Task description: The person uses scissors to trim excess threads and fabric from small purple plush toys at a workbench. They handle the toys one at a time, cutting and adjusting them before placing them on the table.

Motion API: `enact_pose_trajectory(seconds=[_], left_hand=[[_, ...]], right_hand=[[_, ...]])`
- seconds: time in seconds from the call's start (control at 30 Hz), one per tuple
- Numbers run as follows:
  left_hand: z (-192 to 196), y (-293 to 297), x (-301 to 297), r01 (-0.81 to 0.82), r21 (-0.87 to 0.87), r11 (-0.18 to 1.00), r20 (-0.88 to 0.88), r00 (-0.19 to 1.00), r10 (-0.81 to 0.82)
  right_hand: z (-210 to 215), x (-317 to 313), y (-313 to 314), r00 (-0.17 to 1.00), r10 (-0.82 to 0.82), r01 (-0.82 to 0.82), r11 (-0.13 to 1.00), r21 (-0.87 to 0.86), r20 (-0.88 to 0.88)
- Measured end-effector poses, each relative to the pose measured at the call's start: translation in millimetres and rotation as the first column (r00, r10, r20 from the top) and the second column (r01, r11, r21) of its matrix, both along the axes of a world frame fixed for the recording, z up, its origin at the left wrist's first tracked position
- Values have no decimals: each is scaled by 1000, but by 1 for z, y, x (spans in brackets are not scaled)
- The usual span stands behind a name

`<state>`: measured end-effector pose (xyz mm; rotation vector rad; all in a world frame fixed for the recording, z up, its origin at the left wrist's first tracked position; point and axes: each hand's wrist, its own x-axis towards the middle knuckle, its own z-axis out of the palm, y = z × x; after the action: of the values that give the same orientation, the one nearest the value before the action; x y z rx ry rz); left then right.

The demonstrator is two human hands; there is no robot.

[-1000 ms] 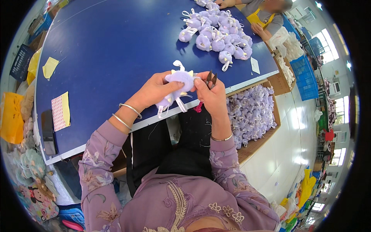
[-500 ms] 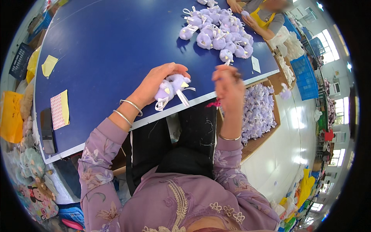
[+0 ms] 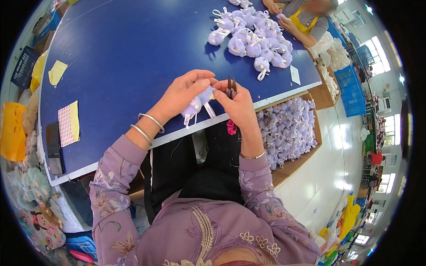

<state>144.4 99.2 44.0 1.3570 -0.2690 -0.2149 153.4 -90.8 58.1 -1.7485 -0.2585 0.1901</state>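
Over the table's near edge, my left hand (image 3: 182, 95) is closed around small purple plush toys (image 3: 193, 107), apparently two, with white ribbon loops and label tags hanging down. My right hand (image 3: 239, 106) meets it from the right, its thumb and forefinger at the upper plush toy. Small dark thread snips (image 3: 231, 87) sit in the right hand, blades pointing up and away from the toy. A magenta cloth piece (image 3: 231, 127) dangles beneath that hand. The fingers partly hide the toys.
A pile of similar plush toys (image 3: 253, 37) lies at the far right of the blue table (image 3: 120, 57). A cardboard box (image 3: 290, 170) full of them stands right of my lap. A co-worker (image 3: 306, 22) handles a toy opposite. A sticker sheet (image 3: 68, 125) and phone-like dark object (image 3: 54, 148) lie left.
My right hand, blurred and apart before, has come left to the toys, snips now clearly visible. A purple toy in the air right of the box is gone from sight. My left hand stays nearly in place.
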Motion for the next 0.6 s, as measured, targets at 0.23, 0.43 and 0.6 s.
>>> enact_pose_trajectory(seconds=[0.23, 0.43, 0.6], left_hand=[[4, -2, -2, 59, 33, 998, -64, 996, -57], [-1, -1, 4, -180, 168, 969, -62, 979, 193], [6, 1, 1, -19, 179, 984, -97, 995, 37]], right_hand=[[-8, 6, -15, 979, -112, 175, 895, 411, -173], [-22, 11, -11, 974, -154, 219, 832, 509, -167], [-25, 10, -6, 981, -130, 187, 823, 537, -143]])
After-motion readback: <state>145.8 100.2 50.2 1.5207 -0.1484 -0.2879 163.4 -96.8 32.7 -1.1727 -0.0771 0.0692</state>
